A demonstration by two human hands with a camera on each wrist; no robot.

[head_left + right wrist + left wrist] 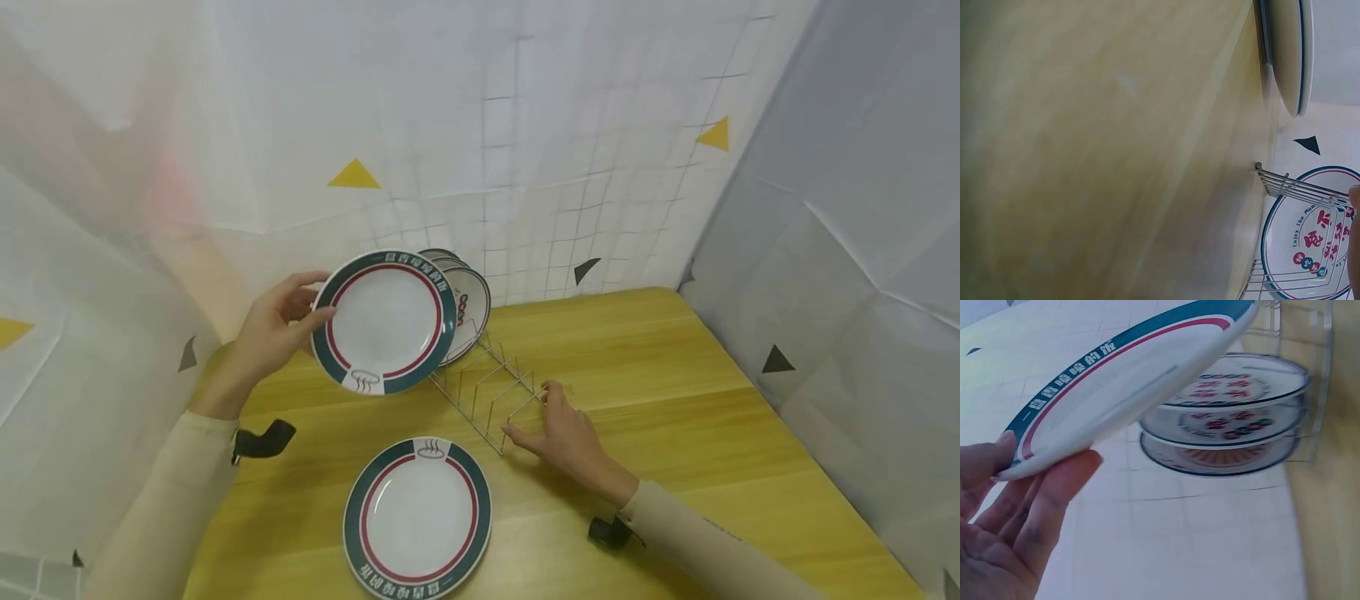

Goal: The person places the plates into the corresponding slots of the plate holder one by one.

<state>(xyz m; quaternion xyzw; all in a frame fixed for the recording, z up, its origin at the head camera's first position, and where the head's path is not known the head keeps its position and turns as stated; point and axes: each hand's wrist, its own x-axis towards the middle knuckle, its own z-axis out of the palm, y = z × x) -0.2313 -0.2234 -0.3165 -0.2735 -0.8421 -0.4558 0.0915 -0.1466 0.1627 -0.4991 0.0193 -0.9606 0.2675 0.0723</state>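
My left hand [281,325] pinches a white dinner plate [386,323] by its left edge, with the thumb on the face and fingers behind. The plate has a dark green rim with white characters and a red ring. It is raised and tilted, overlapping the far end of a wire plate rack [491,387] in the head view. Three plates [1235,425] with printed centres stand one behind another in that rack. My right hand [570,442] holds the rack's near end, thumb on one side and fingers on the other. Only a finger [1355,237] shows in the right wrist view.
A matching green-rimmed plate [418,518] lies face up on the wooden table [645,358], near the front and left of my right hand. White sheeting [585,208] with grid lines and triangles stands behind the table and along both sides.
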